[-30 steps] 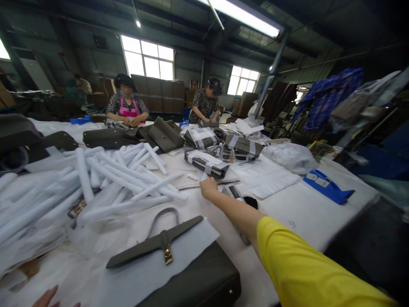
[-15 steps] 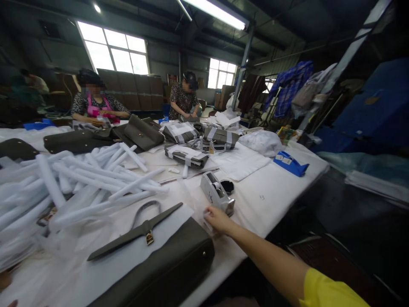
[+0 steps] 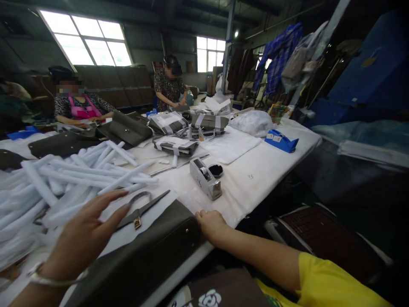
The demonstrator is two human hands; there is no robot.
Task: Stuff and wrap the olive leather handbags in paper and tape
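Observation:
A dark olive handbag (image 3: 150, 247) lies along the table's near edge, with a white sheet (image 3: 174, 196) by its far side. A pointed olive strap with a gold clasp (image 3: 137, 222) rests across the sheet, and a curved handle (image 3: 140, 196) lies beyond it. My left hand (image 3: 91, 228) hovers above the left part of the sheet and strap, fingers apart, holding nothing visible. At the bag's right end, my right hand (image 3: 212, 226) has its fingers curled together; what they pinch is hidden. A grey tape dispenser (image 3: 205, 179) stands just beyond that hand.
White foam tubes (image 3: 86, 170) are heaped at left. Several wrapped olive bags (image 3: 175, 145) lie farther back. A blue tape dispenser (image 3: 281, 140) sits near the right edge, and a small black round item (image 3: 215, 170) lies by the grey one. Two people (image 3: 169, 85) work across the table.
My right hand has moved from beside the grey tape dispenser to the handbag's right end. My left hand has come up from the lower left corner over the strap. The view has shifted.

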